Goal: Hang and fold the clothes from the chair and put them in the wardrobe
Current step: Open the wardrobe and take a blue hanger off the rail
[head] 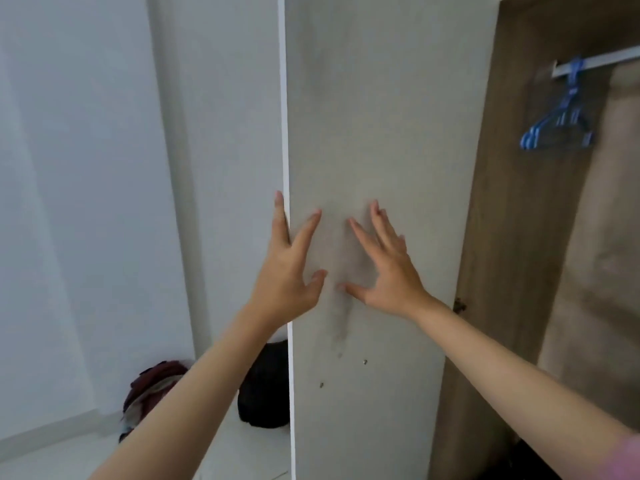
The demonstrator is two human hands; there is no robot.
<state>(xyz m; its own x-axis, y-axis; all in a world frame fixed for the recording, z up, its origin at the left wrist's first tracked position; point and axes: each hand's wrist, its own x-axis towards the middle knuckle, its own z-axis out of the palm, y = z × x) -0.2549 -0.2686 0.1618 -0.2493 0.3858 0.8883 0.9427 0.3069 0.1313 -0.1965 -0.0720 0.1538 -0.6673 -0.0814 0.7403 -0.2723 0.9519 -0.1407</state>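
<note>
wardrobe door (374, 133) stands open, left hand (287, 271) at its edge, right hand (384, 268) flat on it, fingers spread, blue hangers (557, 123) inside.

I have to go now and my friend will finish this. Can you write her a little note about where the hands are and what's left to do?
Left hand: open, fingers spread on the wardrobe door, some wrapped over its edge.
Right hand: open, flat on the inside of the same door.
Neither hand holds any clothing.
The wardrobe is open; blue hangers hang bare on the rail.
A pile of clothes sits low down to the left, past the door, next to a black thing that I cannot identify.
Done: door opened.
Left: fetch the clothes, hang or fold them, put them in the wardrobe.
</note>
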